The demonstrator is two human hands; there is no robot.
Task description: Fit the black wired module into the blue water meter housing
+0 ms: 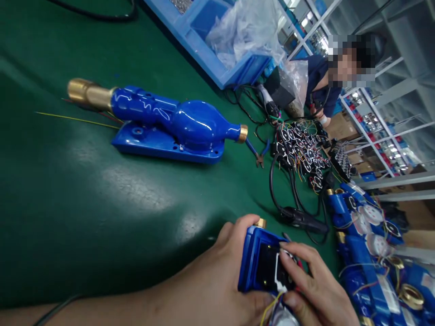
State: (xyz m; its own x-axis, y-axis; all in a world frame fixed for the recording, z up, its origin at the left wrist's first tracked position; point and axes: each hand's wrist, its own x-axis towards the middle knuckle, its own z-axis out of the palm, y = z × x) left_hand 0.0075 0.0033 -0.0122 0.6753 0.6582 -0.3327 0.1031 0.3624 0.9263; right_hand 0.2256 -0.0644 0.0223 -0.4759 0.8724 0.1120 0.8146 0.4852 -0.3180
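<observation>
Low in the head view, my left hand (220, 274) is wrapped round a blue water meter body (249, 258) with a brass threaded end (261, 223). Its open rectangular housing faces up and has a dark inside. The fingers of my right hand (319, 280) close on a black module with white edging (281, 275), at the right part of that housing. Whether the module is fully seated I cannot tell. A yellow wire (270, 308) runs down from it beside my left thumb. Further off, another blue water meter body (200, 122) lies on its side, with thin wires trailing out.
Blue-handled pliers (258, 158), several wired black modules (302, 149) and a black handheld tool with a cable (302, 219) lie on the green table (102, 217). Several blue meters (356, 253) crowd the right edge. A blue bin (231, 77) stands behind; a co-worker (319, 77) sits beyond.
</observation>
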